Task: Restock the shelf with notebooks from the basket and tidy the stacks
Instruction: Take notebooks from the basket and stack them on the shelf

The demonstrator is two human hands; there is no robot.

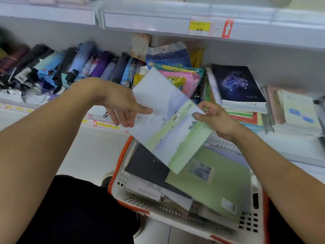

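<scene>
Head cam, so you're looking down over both forearms at a shop shelf. Both hands are on a pale notebook (168, 120) with a washed-out lilac and light green cover, held up in the air, tilted, above the basket (253, 221) and in front of the shelf (299, 152). The right hand (216, 118) pinches its right edge, thumb on the cover and the other fingers curled behind. The left hand (123, 106) is looser: fingers fairly straight, index fingertip touching the left part of the cover, the rest hanging down beside it, not wrapped around anything. The notebook is motion-blurred, so I can't read what's printed on it. The basket below is white plastic with an orange rim and holds more stock lying flat: a green notebook (214, 189) with a small picture on the front, a dark notebook (149, 168) partly under it, and a white one (146, 191) with some lettering at the near left. On the shelf to the right there's a stack topped by a dark blue constellation notebook (237, 83), with a cream-coloured stack (297, 113) just beside it further right. Behind the held notebook sit colourful plastic-wrapped packs (177, 71), and to the left a row of folded umbrellas (84, 64). A yellow price tag (199, 26) reading 6.00 is on the upper shelf edge.
</scene>
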